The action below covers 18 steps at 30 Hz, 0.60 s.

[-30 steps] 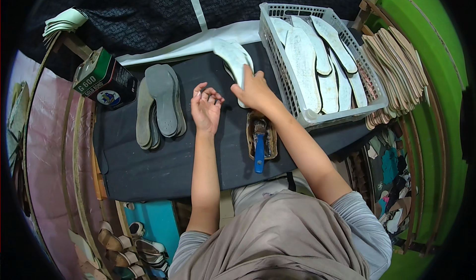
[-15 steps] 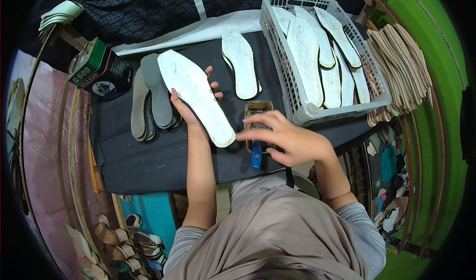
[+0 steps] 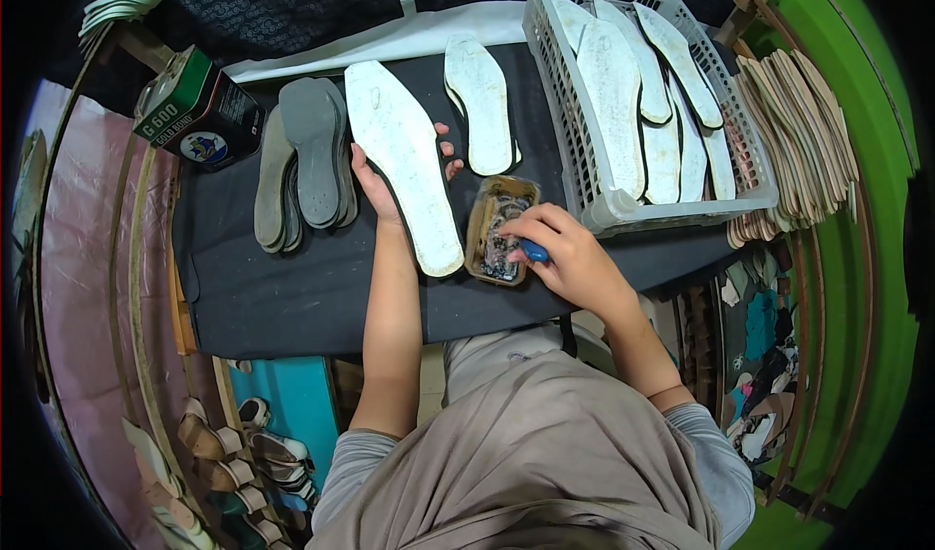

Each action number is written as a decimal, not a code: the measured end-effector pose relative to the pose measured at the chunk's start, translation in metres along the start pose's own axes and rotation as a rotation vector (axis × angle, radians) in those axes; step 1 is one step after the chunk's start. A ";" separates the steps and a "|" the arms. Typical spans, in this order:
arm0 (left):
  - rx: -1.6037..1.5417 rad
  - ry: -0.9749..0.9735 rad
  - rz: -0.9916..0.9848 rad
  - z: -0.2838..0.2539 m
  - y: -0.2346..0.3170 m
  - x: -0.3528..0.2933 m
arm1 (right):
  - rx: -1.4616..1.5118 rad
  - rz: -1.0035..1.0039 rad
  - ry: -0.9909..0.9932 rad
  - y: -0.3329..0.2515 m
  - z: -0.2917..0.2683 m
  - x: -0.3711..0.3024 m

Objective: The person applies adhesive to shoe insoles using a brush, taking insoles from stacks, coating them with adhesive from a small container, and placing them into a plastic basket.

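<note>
In my left hand (image 3: 378, 188) lies a long white insole (image 3: 404, 151) with a dark edge, its wide end pointing away from me. Fingers and thumb grip it from both sides. My right hand (image 3: 577, 265) is closed round the blue handle of a tool (image 3: 534, 250) over a small brown open container (image 3: 477, 230). Dark, shiny residue coats the inside of the container; the working end of the tool is hidden. Just beyond the container, more white insoles (image 3: 484, 112) are stacked. Grey sole-shaped pieces (image 3: 317, 155) lie in stacks left of my left hand.
A pale plastic basket (image 3: 609, 221) holding several white insoles stands at the right. Beside it are piled tan sole-shaped sheets (image 3: 794, 151). A green and black can (image 3: 200, 112) sits at the left back of the dark-covered table (image 3: 282, 302). Shoes (image 3: 278, 448) rest on a lower rack.
My right hand has gone from spread fingers above the container to gripping the blue-handled tool. The insole in my left hand has swung slightly more upright. The whole view has shifted a little.
</note>
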<state>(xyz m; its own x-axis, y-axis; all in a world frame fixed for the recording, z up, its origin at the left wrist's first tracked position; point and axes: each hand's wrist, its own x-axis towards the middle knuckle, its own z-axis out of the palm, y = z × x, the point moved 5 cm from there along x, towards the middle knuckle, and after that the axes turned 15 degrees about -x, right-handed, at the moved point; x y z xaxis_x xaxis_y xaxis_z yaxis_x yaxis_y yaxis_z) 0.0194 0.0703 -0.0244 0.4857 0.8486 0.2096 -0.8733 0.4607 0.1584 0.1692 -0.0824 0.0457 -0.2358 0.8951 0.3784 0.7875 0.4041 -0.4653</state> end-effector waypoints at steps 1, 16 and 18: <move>0.015 0.004 0.000 -0.001 0.001 0.000 | 0.001 -0.001 0.000 0.000 0.000 -0.002; 0.050 -0.025 -0.014 0.008 -0.003 0.002 | 0.111 0.010 0.172 -0.011 -0.006 -0.005; 0.043 -0.042 -0.013 0.008 -0.005 0.002 | 0.136 0.054 0.132 -0.007 -0.003 -0.007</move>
<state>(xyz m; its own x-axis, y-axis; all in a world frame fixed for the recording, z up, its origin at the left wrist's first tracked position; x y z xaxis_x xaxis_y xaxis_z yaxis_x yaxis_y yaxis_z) 0.0249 0.0677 -0.0172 0.4988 0.8308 0.2470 -0.8650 0.4591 0.2026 0.1667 -0.0919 0.0488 -0.1116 0.8875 0.4471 0.7108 0.3857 -0.5882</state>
